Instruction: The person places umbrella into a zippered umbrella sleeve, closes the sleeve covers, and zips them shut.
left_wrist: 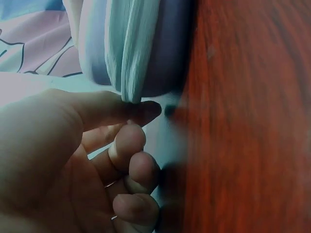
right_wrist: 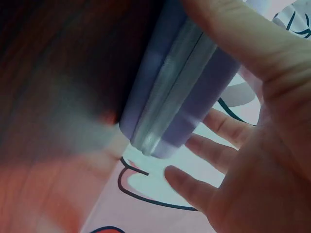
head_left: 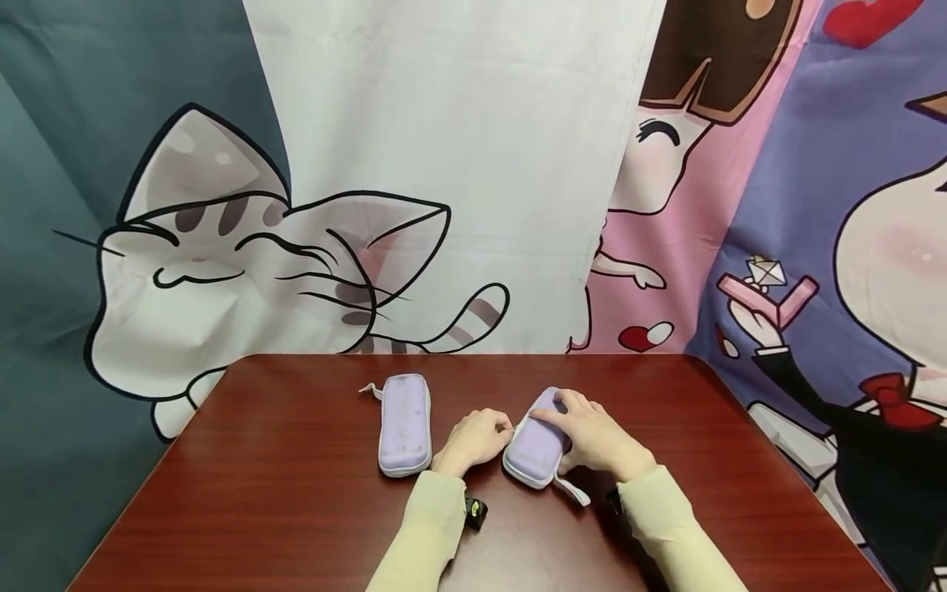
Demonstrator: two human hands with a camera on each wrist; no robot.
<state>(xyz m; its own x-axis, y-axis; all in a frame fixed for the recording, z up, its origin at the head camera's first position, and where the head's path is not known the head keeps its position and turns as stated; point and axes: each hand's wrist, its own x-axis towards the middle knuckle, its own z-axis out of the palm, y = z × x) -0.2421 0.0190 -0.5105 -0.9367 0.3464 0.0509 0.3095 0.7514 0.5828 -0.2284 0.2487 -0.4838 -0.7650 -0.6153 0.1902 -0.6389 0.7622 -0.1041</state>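
Note:
A purple zip case [head_left: 534, 448] with a pale zipper band and a wrist strap lies tilted on the table, right of the middle. My right hand [head_left: 601, 434] grips it from the right, thumb over the top and fingers around its far end and side. At its left edge, my left hand [head_left: 477, 437] pinches at the zipper [left_wrist: 130, 58] with thumb and curled fingers; the small pull between the fingertips is mostly hidden. In the right wrist view the zipper band [right_wrist: 175, 87] runs unbroken along the case's side.
A second purple zip case [head_left: 404, 423], with marks on its lid and a strap at its far left corner, lies left of my left hand. The reddish-brown table [head_left: 259, 493] ends at a printed cloth backdrop [head_left: 459, 123].

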